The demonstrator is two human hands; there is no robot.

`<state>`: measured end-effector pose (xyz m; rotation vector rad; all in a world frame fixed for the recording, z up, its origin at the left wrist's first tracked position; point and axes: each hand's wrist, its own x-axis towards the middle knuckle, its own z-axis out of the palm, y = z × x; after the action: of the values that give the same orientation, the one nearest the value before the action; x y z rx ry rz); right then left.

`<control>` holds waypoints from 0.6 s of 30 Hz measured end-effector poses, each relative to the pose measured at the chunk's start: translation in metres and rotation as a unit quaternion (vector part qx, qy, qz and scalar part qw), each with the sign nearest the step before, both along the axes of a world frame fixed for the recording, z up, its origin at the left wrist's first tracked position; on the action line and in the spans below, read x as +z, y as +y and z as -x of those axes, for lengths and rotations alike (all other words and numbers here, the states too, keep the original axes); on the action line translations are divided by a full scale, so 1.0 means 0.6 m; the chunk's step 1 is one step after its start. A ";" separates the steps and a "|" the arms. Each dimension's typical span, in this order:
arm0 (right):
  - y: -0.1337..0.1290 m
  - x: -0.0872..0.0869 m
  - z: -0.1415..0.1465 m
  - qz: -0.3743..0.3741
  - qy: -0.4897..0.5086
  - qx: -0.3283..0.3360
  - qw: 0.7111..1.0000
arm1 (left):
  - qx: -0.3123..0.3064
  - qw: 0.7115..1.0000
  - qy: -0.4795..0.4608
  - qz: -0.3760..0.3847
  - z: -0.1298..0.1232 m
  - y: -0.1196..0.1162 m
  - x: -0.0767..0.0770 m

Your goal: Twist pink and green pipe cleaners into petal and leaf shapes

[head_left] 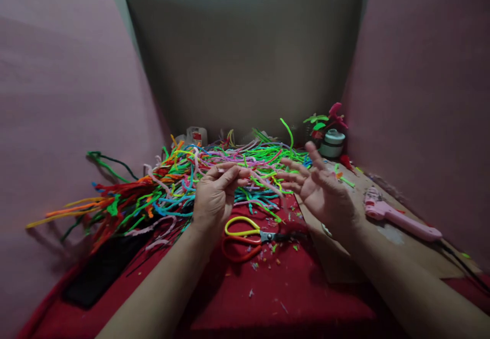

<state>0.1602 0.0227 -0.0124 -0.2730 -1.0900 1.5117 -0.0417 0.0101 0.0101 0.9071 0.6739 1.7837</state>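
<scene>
My left hand (216, 193) is closed, with thumb and fingertips pinching a pale pink pipe cleaner (266, 183). Its free end stretches right, toward my other hand. My right hand (321, 188) is open, fingers spread and palm turned inward, and seems to hold nothing. Behind both hands spreads a big tangled heap of pipe cleaners (245, 154) in green, orange, pink, blue and purple. Below and between the hands lie scissors (245, 234) with one yellow and one red handle loop; their blades are dark and hard to make out against the red cloth.
A pink glue gun (401, 219) with a black cord rests on a brown board (340, 262) at right. Behind it stand a pale jar (332, 144) and a pink flower shape (336, 114). A dark phone-like slab (95, 277) lies left on the red cloth (245, 298). Scraps dot the cloth.
</scene>
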 end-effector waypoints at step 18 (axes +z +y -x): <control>-0.009 0.016 0.100 0.036 -0.075 -0.030 0.996 | -0.018 0.982 0.186 -0.016 -0.026 -0.019 -0.027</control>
<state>0.1000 0.0176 -0.0026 -0.4709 -1.1371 1.4969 -0.0261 -0.0014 -0.0062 1.2850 0.8593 1.6106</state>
